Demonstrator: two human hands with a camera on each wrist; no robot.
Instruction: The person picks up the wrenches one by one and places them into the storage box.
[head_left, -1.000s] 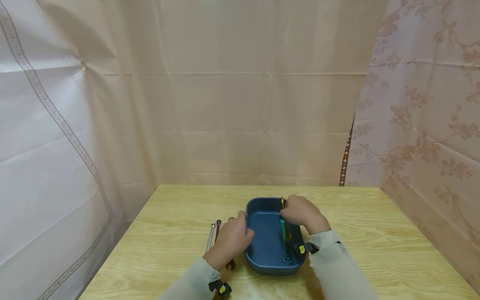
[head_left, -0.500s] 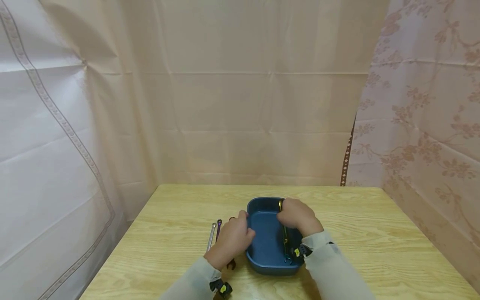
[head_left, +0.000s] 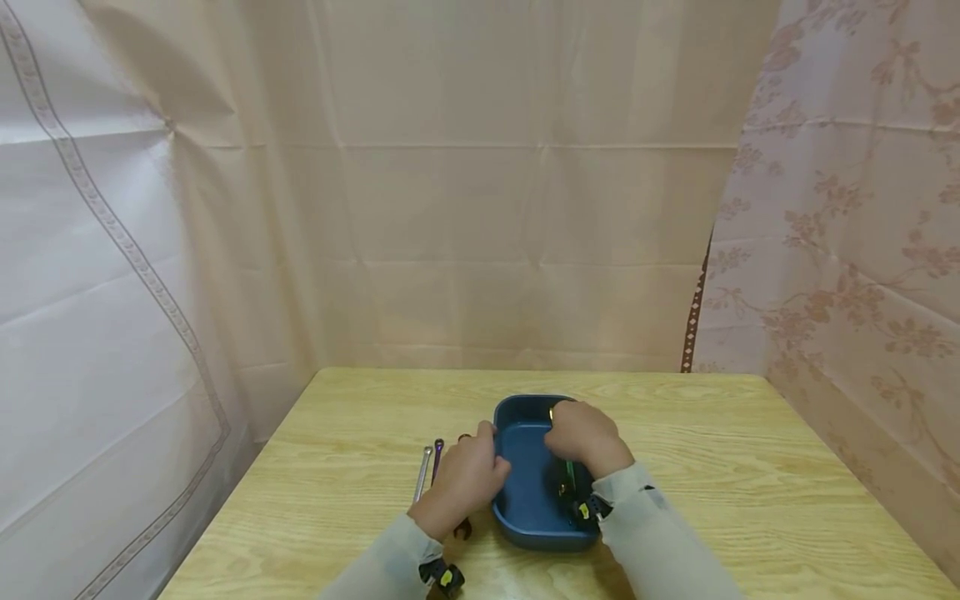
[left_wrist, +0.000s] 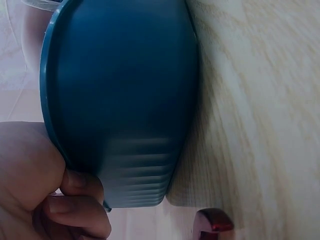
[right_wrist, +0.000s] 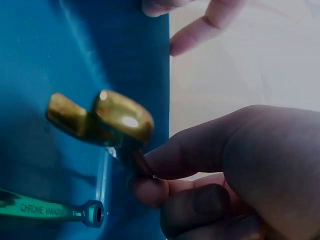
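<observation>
A deep blue plastic tub (head_left: pixel 525 492) stands on the table. My left hand (head_left: pixel 467 475) grips its left rim, thumb inside; the left wrist view shows curled fingers (left_wrist: pixel 75 215) at the rim. Over the tub's right half, my right hand (head_left: pixel 587 435) pinches a gold wrench (right_wrist: pixel 125 117) between thumb and fingertips, its open-ended head tilted up off the tub floor. A green wrench (right_wrist: pixel 45 209) lies in the tub below, its ring end near the wall. In the head view, the right hand and wrist hide much of both wrenches.
Left of the tub, a silver wrench (head_left: pixel 423 473) and a purple wrench (head_left: pixel 438 457) lie on the wooden table (head_left: pixel 360 467), partly behind my left hand. A dark red wrench end (head_left: pixel 465 529) shows beneath that hand. Cloth curtains (head_left: pixel 510 208) hang around the table.
My right hand has moved left and slightly nearer, carrying the gold wrench from the tub's right rim to over its inside. The left hand has stayed at the rim.
</observation>
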